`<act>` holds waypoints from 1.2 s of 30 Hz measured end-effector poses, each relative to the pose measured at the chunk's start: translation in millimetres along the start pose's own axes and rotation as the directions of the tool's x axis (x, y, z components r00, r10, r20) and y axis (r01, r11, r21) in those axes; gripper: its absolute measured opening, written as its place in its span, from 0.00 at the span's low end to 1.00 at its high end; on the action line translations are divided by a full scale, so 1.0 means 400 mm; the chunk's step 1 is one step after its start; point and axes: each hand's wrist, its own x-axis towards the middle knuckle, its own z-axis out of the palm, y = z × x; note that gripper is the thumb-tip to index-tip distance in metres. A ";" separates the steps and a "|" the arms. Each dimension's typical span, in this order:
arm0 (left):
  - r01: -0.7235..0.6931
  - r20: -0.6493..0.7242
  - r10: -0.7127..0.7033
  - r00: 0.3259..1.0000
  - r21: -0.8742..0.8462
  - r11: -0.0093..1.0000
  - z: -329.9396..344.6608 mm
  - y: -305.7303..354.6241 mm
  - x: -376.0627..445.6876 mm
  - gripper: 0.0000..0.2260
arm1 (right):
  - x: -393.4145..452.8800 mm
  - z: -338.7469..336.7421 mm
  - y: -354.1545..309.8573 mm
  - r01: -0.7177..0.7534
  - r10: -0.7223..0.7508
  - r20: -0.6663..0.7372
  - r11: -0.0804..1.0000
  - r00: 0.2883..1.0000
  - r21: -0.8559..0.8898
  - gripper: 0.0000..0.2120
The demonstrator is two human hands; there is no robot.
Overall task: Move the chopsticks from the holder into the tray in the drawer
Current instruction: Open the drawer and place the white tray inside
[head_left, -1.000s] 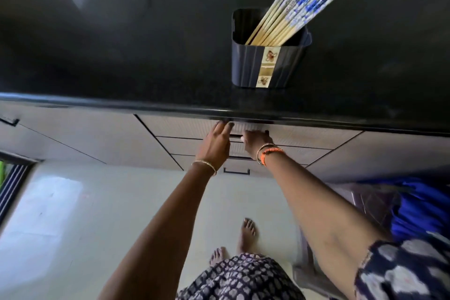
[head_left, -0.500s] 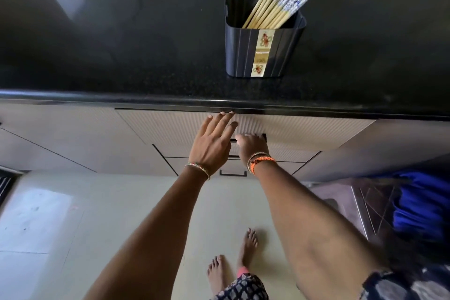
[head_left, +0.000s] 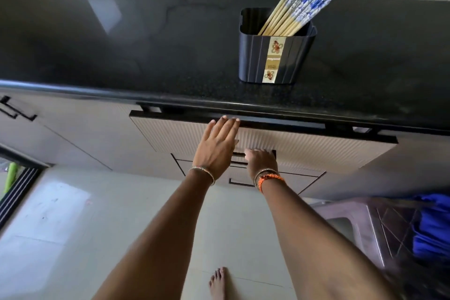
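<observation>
drawer [head_left: 267, 143] now slid out slightly | right hand [head_left: 261, 162] apparently curled round handle [head_left: 237, 154] to pull | left hand [head_left: 216, 146] flat, fingers straight, steadying front | chopsticks [head_left: 295, 11] still in holder [head_left: 276, 56] | tray unseen

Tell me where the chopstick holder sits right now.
In the head view the holder stands on the black countertop, right of centre near its front edge, above the drawer, chopsticks leaning right.
</observation>
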 end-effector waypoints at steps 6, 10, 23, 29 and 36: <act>0.036 0.190 -0.005 0.982 -0.164 0.986 -0.066 0.019 -0.070 0.16 | -0.198 -0.005 -0.048 -0.021 0.015 0.121 0.998 0.993 0.054 0.11; 0.121 0.385 -0.044 0.922 -0.179 0.976 -0.118 0.049 -0.150 0.12 | -0.327 -0.078 -0.097 -0.048 0.042 0.210 0.999 0.977 0.020 0.12; 0.375 0.756 -0.150 0.637 -0.135 0.917 -0.234 0.131 -0.416 0.13 | -0.571 -0.252 -0.092 -0.197 0.068 0.451 0.949 0.890 0.246 0.20; 0.419 0.842 -0.112 0.527 -0.143 0.897 -0.252 0.157 -0.516 0.15 | -0.647 -0.237 -0.129 -0.148 0.037 0.629 0.981 0.776 0.125 0.10; 0.480 0.859 -0.055 0.509 -0.231 0.847 -0.258 0.169 -0.606 0.13 | -0.679 -0.215 -0.163 -0.143 0.113 0.810 0.989 0.576 -0.037 0.22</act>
